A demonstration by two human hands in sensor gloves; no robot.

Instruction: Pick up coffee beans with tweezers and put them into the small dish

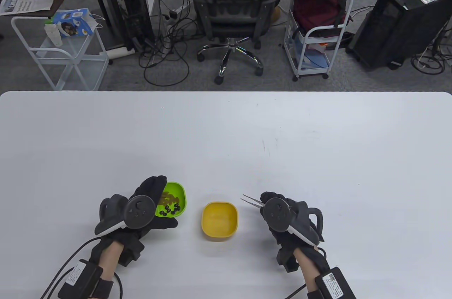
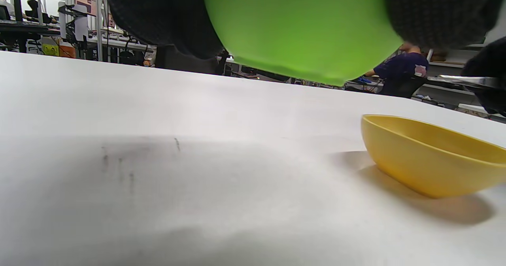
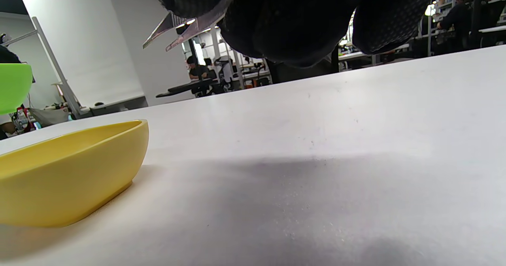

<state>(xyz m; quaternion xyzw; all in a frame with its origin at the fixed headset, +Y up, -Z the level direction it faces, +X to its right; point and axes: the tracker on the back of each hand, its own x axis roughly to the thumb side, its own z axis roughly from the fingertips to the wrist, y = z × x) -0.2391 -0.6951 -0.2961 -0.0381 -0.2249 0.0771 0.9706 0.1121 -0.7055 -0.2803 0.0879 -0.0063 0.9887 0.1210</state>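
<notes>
My left hand (image 1: 152,203) grips a green dish (image 1: 175,195) and holds it lifted off the white table (image 1: 226,129). Several dark coffee beans (image 1: 169,207) lie in it. In the left wrist view the green dish (image 2: 300,29) hangs above the table between my gloved fingers (image 2: 166,17). An empty yellow dish (image 1: 219,220) (image 2: 427,155) (image 3: 67,171) stands on the table between my hands. My right hand (image 1: 279,210) holds metal tweezers (image 1: 251,201) (image 3: 185,23), tips apart and pointing up-left, above the table with nothing between them.
Beyond the table's far edge stand an office chair (image 1: 235,2), a white cart (image 1: 67,48) on the left and another cart (image 1: 317,30) on the right, with cables on the floor. Glove cables trail from both wrists at the near edge.
</notes>
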